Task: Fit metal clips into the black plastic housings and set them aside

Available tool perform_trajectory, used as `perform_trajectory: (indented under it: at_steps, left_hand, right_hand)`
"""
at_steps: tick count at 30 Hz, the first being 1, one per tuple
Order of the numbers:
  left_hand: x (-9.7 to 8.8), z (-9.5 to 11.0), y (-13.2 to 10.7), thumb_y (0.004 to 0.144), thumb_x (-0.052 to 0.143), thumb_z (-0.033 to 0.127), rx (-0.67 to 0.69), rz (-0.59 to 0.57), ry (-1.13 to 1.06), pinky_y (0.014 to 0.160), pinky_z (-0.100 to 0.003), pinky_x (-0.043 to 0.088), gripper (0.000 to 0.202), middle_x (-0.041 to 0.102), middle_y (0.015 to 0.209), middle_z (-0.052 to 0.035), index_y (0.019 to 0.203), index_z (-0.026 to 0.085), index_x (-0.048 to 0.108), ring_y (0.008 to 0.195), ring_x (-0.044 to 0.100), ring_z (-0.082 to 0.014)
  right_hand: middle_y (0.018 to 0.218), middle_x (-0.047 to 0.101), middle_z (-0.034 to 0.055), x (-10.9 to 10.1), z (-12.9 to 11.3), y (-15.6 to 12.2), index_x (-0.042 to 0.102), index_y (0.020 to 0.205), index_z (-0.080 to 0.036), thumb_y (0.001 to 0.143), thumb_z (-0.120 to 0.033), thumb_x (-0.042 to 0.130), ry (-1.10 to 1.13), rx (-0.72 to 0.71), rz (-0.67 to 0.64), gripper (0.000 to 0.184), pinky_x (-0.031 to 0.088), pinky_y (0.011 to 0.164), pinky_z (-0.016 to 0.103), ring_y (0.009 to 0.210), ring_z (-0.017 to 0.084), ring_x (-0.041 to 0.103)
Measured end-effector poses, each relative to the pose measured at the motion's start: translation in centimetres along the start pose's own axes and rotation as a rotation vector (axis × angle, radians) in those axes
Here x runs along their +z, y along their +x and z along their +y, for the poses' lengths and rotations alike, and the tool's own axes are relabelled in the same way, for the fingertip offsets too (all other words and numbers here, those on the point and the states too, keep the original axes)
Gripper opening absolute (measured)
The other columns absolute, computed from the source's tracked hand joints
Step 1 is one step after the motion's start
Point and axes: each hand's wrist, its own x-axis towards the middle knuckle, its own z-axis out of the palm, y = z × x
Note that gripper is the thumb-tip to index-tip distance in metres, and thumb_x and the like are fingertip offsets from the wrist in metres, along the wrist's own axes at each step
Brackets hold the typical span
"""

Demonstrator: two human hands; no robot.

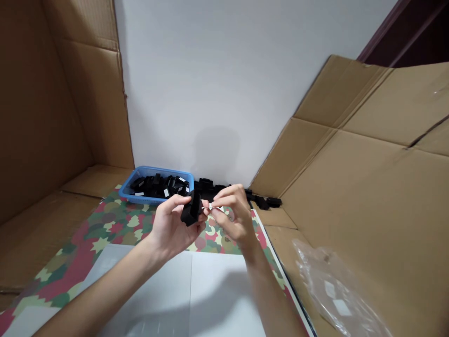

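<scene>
Above the mat [122, 234], right hand [235, 213] curls toward left hand [171, 228] holding black piece [191, 211].

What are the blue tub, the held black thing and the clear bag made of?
Blue rectangular tub: probably smooth plastic; its rim shines softly. Black boxy part: perhaps hard plastic, given its crisp edges and fairly matte surface; metal isn't ruled out. Clear wrinkled bag: likely thin, glossy plastic film; its creases catch light.
</scene>
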Motion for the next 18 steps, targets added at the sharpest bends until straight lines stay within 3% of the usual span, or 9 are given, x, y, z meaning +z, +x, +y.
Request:
perform_trajectory:
  at_steps: [2, 5, 9, 12, 15, 18]
  left_hand:
    - [-0.4, -0.1, 0.2, 0.06, 0.064, 0.026, 0.002, -0.045, 0.084, 0.057, -0.019, 0.048, 0.024, 0.065, 0.065, -0.0072, 0.069, 0.004, 0.069, 0.057, 0.056, -0.0109]
    - [-0.7, -0.2, 0.2, 0.059, 0.066, 0.028, -0.003, -0.136, 0.147, 0.06, -0.019, 0.047, 0.027, 0.066, 0.069, -0.0063, 0.074, 0.006, 0.071, 0.059, 0.055, -0.0106]
    - [-0.8, -0.6, 0.1, 0.059, 0.062, 0.028, -0.007, -0.278, 0.193, 0.06, -0.021, 0.043, 0.028, 0.067, 0.072, -0.0067, 0.075, 0.007, 0.071, 0.058, 0.053, -0.0107]
    - [-0.7, -1.2, -0.1, 0.06, 0.059, 0.028, -0.033, -0.347, 0.259, 0.059, -0.022, 0.039, 0.028, 0.068, 0.072, -0.0077, 0.075, 0.007, 0.072, 0.061, 0.053, -0.0129]
    - [-0.5, -1.5, -0.3, 0.06, 0.059, 0.028, -0.039, -0.356, 0.313, 0.061, -0.023, 0.038, 0.026, 0.067, 0.068, -0.0073, 0.071, 0.008, 0.072, 0.063, 0.054, -0.0144]
    - [-0.3, -1.5, -0.4, 0.06, 0.06, 0.027, -0.029, -0.34, 0.322, 0.062, -0.023, 0.037, 0.024, 0.066, 0.063, -0.0055, 0.071, 0.009, 0.072, 0.063, 0.053, -0.0145]
  right_hand:
    - [0.073, 0.056, -0.0019, -1.0, -0.4, 0.4, 0.056, 0.075, -0.024, 0.077, -0.006, 0.054, -0.14, -0.101, -0.061, 0.018, 0.037, 0.07, 0.035, 0.074, 0.017, 0.048]
    - [0.07, 0.056, -0.0015, -1.4, -0.8, 0.6, 0.054, 0.071, -0.024, 0.077, -0.006, 0.053, -0.171, -0.11, -0.014, 0.018, 0.037, 0.068, 0.035, 0.074, 0.018, 0.047]
    - [0.071, 0.053, -0.0013, -0.4, -0.9, 0.0, 0.053, 0.073, -0.024, 0.081, -0.013, 0.05, -0.014, 0.139, 0.198, 0.014, 0.04, 0.068, 0.036, 0.073, 0.017, 0.051]
    - [0.075, 0.053, -0.0004, 0.5, -1.0, -0.3, 0.054, 0.075, -0.024, 0.083, -0.019, 0.05, 0.083, 0.323, 0.215, 0.01, 0.042, 0.066, 0.034, 0.074, 0.017, 0.053]
    - [0.077, 0.054, 0.0, 0.7, -1.3, -0.3, 0.056, 0.073, -0.024, 0.082, -0.02, 0.051, 0.072, 0.357, 0.176, 0.011, 0.043, 0.067, 0.033, 0.078, 0.018, 0.052]
    - [0.077, 0.055, -0.0001, 0.5, -1.5, 0.0, 0.056, 0.072, -0.024, 0.081, -0.017, 0.051, 0.005, 0.299, 0.148, 0.012, 0.042, 0.072, 0.035, 0.08, 0.018, 0.051]
